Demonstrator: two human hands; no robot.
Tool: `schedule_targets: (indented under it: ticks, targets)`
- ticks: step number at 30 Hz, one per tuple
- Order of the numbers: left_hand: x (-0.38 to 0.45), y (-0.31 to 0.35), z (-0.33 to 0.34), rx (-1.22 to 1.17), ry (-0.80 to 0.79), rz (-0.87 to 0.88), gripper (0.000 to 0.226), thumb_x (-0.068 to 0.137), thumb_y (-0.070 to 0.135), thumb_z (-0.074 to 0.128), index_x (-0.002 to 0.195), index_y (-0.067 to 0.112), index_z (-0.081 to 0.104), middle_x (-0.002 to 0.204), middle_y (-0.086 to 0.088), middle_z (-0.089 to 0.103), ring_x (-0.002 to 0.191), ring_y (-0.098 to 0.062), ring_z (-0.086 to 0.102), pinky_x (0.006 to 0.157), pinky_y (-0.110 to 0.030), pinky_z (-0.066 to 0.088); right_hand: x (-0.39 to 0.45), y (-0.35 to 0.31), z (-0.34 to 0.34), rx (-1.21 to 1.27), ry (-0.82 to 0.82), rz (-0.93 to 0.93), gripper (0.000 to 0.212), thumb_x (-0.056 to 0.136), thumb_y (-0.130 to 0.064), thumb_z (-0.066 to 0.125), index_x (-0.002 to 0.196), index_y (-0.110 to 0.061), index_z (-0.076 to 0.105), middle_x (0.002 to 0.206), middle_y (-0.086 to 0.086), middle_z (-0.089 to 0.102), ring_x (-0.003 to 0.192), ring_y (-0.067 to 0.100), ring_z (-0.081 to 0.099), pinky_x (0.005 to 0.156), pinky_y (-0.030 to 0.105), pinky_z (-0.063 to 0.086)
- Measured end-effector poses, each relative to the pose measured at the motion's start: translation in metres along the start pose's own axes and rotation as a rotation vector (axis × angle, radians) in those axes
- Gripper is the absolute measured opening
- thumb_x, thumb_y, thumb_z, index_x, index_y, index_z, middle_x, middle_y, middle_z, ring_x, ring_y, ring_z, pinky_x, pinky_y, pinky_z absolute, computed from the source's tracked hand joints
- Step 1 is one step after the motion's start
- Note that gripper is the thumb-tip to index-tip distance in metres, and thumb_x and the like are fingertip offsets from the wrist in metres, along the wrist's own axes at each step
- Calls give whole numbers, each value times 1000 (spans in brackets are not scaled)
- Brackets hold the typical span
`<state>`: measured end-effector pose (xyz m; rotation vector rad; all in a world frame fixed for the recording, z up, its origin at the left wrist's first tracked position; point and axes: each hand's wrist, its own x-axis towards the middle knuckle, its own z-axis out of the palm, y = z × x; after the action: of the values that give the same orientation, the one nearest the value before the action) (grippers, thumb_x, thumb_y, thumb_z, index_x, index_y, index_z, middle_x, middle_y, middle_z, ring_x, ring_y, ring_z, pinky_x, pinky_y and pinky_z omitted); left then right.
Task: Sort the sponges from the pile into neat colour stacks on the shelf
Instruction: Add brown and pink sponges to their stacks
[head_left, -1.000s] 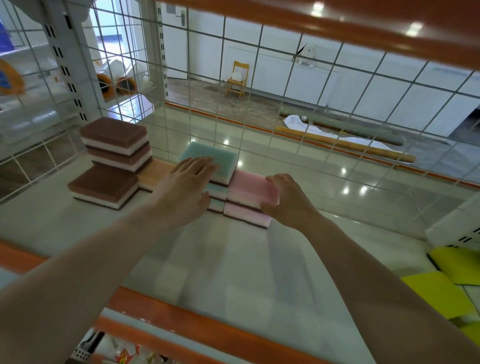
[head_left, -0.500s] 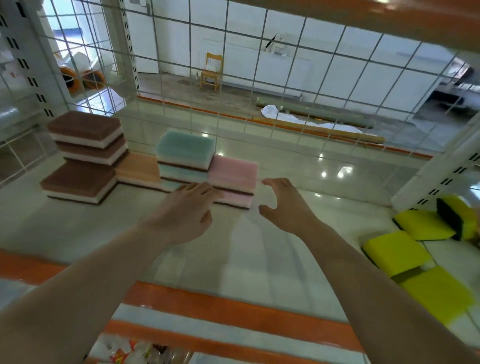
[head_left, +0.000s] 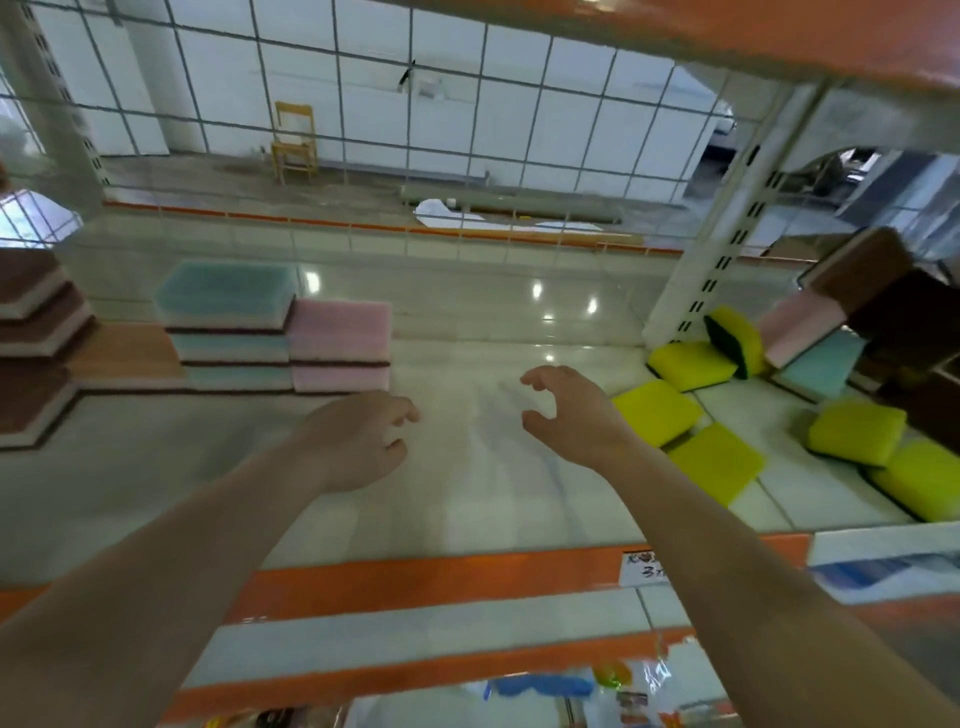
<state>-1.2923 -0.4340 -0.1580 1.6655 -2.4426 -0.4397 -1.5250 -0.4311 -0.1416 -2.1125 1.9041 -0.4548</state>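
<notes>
status: partly complete. on the shelf (head_left: 467, 322), the brown stack (head_left: 31, 312), teal stack (head_left: 228, 327) and pink stack (head_left: 340, 345) stand side by side, one orange sponge (head_left: 124, 356) between. the pile (head_left: 810, 374) at right holds unsorted yellow, pink, teal and brown sponges. left hand (head_left: 358, 441) and right hand (head_left: 566, 410) hover empty, fingers loosely curled.

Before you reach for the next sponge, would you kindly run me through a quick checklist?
1. Left hand free: ok, holds nothing.
2. Right hand free: ok, fingers loosely curled, holds nothing.
3. Pink stack tidy: ok, two high, edges aligned.
4. Teal stack tidy: ok, three high.
5. Yellow sponges within reach: ok, nearest lies beside the right hand.
6. Yellow stack started: not ok, all lie loose.
</notes>
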Motion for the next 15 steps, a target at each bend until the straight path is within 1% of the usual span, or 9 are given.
schedule_targets:
  ticks: [4,7,10,15]
  targets:
    - [12,24,8,-4,3,43,36,90,24,51,126,24,51,126,6,53,118,-13,49,97,-24,37,-16,24,-15,20,20,59,44,89,-24,59,131,-18,48,128,3,50,117,17,49,91,25,39]
    - [20,47,15,15,-7,67,35,91,27,50,126,24,51,124,5,53,116,-13,49,97,-26,38,-26,46,-27,61,31,93,44,87,-20,60,130,-17,50,128,3,51,117,17,49,89,23,38]
    - [25,71,22,20,-25,60,34,93,29,47,126,25,50,125,6,52,117,-14,48,99,-28,38,-34,67,-39,101,37,108,44,86,-17,60,129,-16,51,129,5,52,118,17,50,90,24,39]
    - [37,113,29,45,-16,47,34,94,29,46,128,23,50,128,4,50,121,-15,46,96,-23,35,-42,105,-60,91,34,112,44,87,-17,59,130,-17,50,132,4,51,121,18,48,95,27,39]
